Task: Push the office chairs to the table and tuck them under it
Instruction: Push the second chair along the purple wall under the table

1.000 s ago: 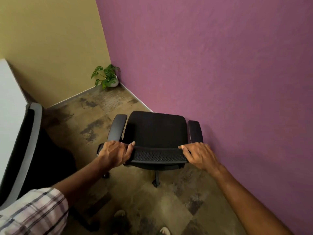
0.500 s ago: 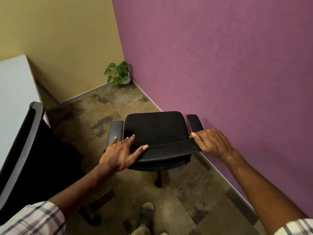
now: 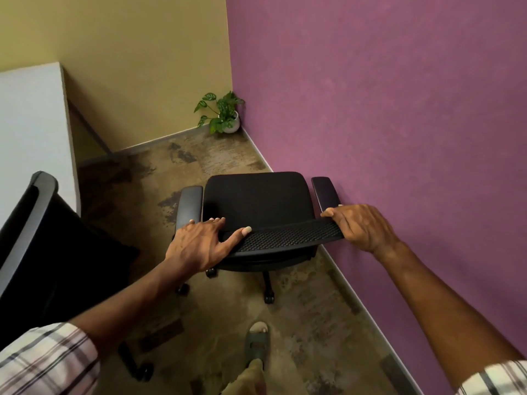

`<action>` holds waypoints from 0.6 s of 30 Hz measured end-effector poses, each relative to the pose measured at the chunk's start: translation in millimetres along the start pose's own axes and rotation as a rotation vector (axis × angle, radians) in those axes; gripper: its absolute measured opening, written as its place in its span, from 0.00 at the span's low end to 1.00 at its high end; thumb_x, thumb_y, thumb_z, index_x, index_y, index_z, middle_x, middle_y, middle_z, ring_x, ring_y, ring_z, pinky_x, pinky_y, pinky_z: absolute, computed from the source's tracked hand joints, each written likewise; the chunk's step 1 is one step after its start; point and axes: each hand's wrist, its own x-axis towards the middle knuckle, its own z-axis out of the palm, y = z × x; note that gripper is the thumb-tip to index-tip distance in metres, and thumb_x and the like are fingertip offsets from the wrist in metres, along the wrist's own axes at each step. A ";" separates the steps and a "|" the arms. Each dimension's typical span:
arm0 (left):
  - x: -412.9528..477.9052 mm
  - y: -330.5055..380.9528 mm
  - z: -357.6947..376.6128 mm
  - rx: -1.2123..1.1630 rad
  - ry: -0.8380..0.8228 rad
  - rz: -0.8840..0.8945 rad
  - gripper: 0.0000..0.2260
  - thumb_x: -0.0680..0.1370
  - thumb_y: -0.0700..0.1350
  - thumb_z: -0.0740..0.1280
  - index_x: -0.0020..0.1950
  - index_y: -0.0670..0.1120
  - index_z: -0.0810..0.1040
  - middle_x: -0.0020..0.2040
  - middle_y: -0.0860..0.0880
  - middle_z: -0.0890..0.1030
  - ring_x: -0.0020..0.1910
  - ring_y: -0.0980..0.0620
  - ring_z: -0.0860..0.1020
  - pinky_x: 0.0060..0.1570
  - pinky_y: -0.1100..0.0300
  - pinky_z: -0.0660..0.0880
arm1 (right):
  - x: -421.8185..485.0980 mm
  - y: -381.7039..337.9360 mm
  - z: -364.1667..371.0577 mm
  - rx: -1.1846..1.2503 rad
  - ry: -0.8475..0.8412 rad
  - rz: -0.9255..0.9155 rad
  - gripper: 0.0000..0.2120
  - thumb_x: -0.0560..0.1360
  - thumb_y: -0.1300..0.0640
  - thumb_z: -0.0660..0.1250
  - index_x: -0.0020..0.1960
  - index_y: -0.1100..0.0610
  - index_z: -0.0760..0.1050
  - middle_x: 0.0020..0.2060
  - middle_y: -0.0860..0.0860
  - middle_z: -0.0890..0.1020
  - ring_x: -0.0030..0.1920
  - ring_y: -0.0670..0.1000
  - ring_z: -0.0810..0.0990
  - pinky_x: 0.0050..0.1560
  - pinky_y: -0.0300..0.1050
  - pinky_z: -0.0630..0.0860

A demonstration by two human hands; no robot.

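Note:
A black office chair (image 3: 256, 201) with a mesh back and two armrests stands on the floor close to the purple wall. My left hand (image 3: 199, 243) lies over the left end of its backrest top, fingers fairly straight and thumb along the mesh. My right hand (image 3: 359, 226) grips the right end of the backrest, fingers curled over the edge. A second black chair (image 3: 37, 246) with a grey-rimmed back stands at the left, against the white table (image 3: 31, 132).
A small potted plant (image 3: 224, 115) sits in the corner where the yellow wall meets the purple wall (image 3: 385, 109). The chair's right armrest is almost against the purple wall. My foot (image 3: 256, 343) is on the patterned floor behind the chair.
The chair has turned and rolled nearer the purple wall, and the view has swung left, showing more of the table. My left hand has loosened from a grip to flatter fingers.

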 end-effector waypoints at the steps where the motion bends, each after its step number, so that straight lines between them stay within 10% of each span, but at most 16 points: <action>1: 16.1 -1.7 0.6 0.000 0.012 -0.020 0.47 0.75 0.81 0.40 0.59 0.47 0.81 0.56 0.47 0.85 0.54 0.42 0.83 0.53 0.47 0.74 | 20.8 5.6 1.0 -0.009 -0.003 0.005 0.43 0.79 0.32 0.32 0.55 0.49 0.84 0.45 0.49 0.85 0.46 0.54 0.83 0.42 0.46 0.72; 5: 36.7 -3.9 12.6 -0.011 0.028 -0.041 0.42 0.75 0.81 0.40 0.51 0.51 0.80 0.44 0.50 0.84 0.46 0.46 0.83 0.40 0.52 0.70 | 48.0 -1.7 21.9 -0.042 0.011 -0.044 0.38 0.83 0.38 0.39 0.58 0.55 0.84 0.54 0.51 0.87 0.59 0.53 0.83 0.69 0.49 0.71; 9: 83.8 -8.5 10.7 -0.005 0.019 -0.089 0.45 0.75 0.81 0.40 0.56 0.49 0.82 0.46 0.50 0.86 0.47 0.49 0.84 0.44 0.52 0.79 | 103.2 12.7 30.2 0.011 0.077 -0.149 0.21 0.84 0.44 0.55 0.58 0.51 0.85 0.52 0.45 0.87 0.54 0.46 0.85 0.60 0.48 0.80; 18: 189.0 2.8 -12.7 -0.023 0.072 -0.333 0.38 0.77 0.79 0.43 0.47 0.51 0.79 0.44 0.49 0.85 0.44 0.47 0.84 0.46 0.50 0.80 | 284.5 82.2 21.5 -0.068 -0.044 -0.332 0.24 0.83 0.45 0.50 0.59 0.49 0.85 0.51 0.47 0.88 0.50 0.52 0.86 0.53 0.50 0.81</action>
